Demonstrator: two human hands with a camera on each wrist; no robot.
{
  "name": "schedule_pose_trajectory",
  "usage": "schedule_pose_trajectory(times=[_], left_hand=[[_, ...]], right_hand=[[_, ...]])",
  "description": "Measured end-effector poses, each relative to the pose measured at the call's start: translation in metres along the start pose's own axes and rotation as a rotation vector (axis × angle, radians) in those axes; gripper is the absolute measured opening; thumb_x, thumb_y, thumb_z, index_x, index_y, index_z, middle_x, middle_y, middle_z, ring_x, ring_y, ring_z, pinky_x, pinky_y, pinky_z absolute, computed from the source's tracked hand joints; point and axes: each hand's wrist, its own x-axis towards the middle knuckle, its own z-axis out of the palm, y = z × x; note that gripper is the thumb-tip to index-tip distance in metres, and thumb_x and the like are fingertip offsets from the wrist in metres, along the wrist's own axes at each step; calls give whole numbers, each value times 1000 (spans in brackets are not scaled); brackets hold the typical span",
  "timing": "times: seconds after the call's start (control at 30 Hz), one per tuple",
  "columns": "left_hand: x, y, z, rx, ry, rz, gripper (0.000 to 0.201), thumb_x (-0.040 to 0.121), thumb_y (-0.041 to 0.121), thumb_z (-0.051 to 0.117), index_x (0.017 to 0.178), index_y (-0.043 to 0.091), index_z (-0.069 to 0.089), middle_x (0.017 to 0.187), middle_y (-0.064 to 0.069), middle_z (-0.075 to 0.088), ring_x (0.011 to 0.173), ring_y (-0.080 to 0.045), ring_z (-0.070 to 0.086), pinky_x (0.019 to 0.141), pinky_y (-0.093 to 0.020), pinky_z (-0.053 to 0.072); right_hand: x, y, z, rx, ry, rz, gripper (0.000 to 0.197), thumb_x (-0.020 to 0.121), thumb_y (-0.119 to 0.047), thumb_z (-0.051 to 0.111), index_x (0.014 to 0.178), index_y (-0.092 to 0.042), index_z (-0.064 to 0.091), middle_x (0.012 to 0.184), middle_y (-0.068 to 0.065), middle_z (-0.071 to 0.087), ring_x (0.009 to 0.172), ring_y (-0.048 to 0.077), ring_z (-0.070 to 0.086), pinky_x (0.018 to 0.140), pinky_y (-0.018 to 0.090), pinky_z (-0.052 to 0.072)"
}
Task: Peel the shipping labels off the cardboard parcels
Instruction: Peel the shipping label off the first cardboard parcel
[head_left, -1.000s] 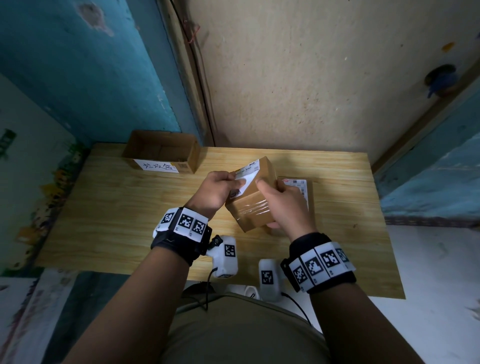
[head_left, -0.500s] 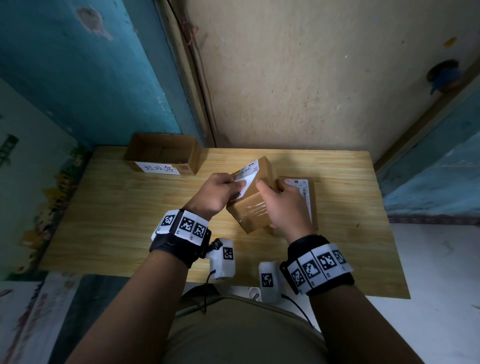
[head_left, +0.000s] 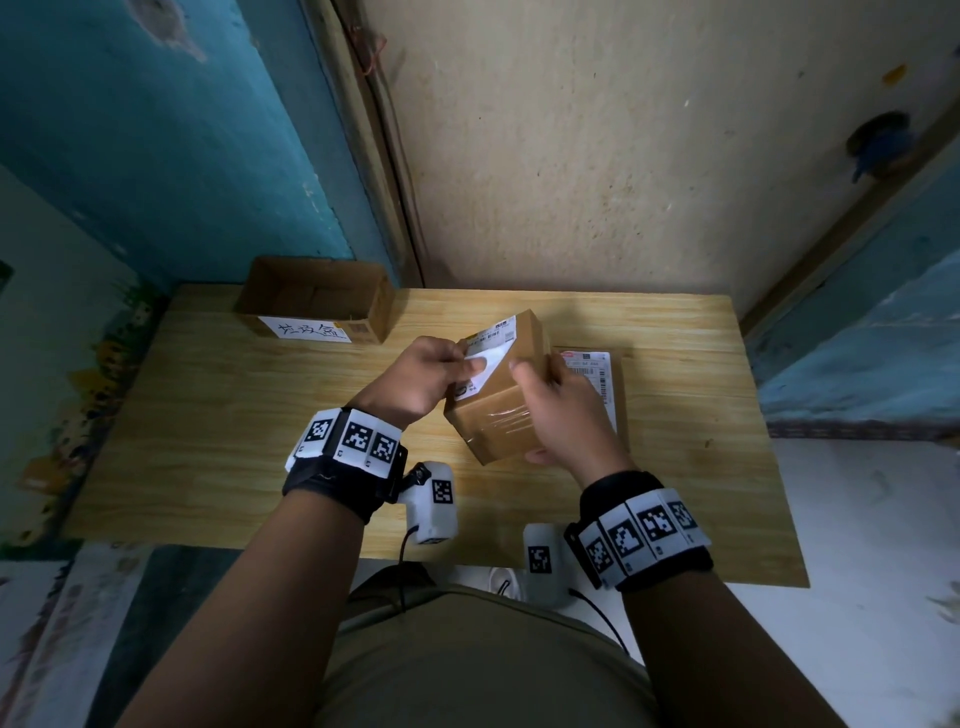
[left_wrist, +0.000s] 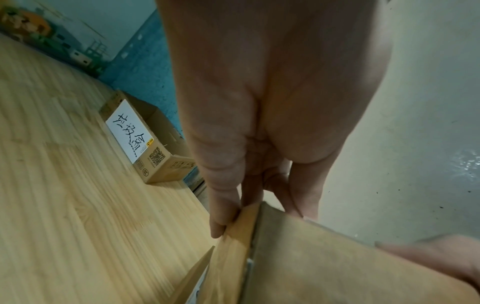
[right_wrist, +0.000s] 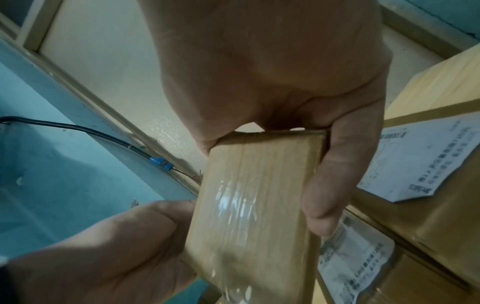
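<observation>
A small taped cardboard parcel (head_left: 493, 421) is held tilted above the wooden table (head_left: 208, 415). Its white shipping label (head_left: 493, 335) sits on the upper face, with the lower corner lifted and folded back. My left hand (head_left: 467, 366) pinches that loose corner between thumb and fingers. My right hand (head_left: 550, 410) grips the parcel's right side, thumb on top and fingers underneath. The right wrist view shows my right hand (right_wrist: 298, 181) clamped round the parcel (right_wrist: 246, 216). In the left wrist view my fingers (left_wrist: 223, 216) rest on the parcel's edge (left_wrist: 324, 267).
A second parcel (head_left: 618, 395) with its own label (head_left: 592, 371) lies flat on the table behind my right hand. An open cardboard box (head_left: 317, 301) with a handwritten sticker stands at the back left corner. Walls close in behind the table.
My left thumb has drawn the label's loose corner slightly further off the parcel. Both hands and the parcel stay in nearly the same place.
</observation>
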Motion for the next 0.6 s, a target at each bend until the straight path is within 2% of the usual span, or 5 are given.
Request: schedule_pose_trajectory(times=[0.13, 0.23, 0.3, 0.47, 0.6], left_hand=[[3, 0, -1, 17, 1, 1, 29, 95, 7, 61, 66, 6, 59, 65, 0, 61, 58, -10, 57, 57, -21, 44], [3, 1, -3, 57, -3, -8, 31, 95, 8, 60, 65, 9, 56, 56, 6, 58, 51, -5, 54, 51, -18, 41], [3, 1, -6, 43, -6, -21, 31, 95, 7, 60, 65, 9, 54, 54, 8, 58, 51, -7, 54, 51, -20, 41], [3, 1, -7, -73, 0, -52, 30, 94, -1, 58, 66, 5, 50, 61, -2, 56, 54, -10, 55, 55, -21, 46], [5, 2, -6, -76, -1, -54, 30, 94, 0, 58, 66, 6, 52, 54, 5, 58, 49, -6, 56, 53, -19, 45]], right_hand=[[0, -3, -5, 18, -12, 36, 38, 97, -56, 56, 124, -29, 62, 100, -3, 74, 90, 14, 72, 74, 41, 67], [1, -4, -3, 1, 0, 35, 38, 95, -56, 56, 123, -31, 63, 101, -5, 74, 91, 14, 72, 71, 42, 67], [2, -4, 0, -11, 6, 23, 36, 95, -56, 56, 121, -32, 62, 101, -5, 74, 91, 15, 72, 69, 42, 67], [2, -6, 3, -35, 24, -7, 25, 96, -54, 56, 108, -33, 63, 94, -5, 74, 85, 14, 71, 71, 44, 67], [4, -7, 2, -35, 18, 2, 30, 95, -56, 56, 111, -31, 64, 96, -5, 75, 87, 15, 71, 71, 45, 67]])
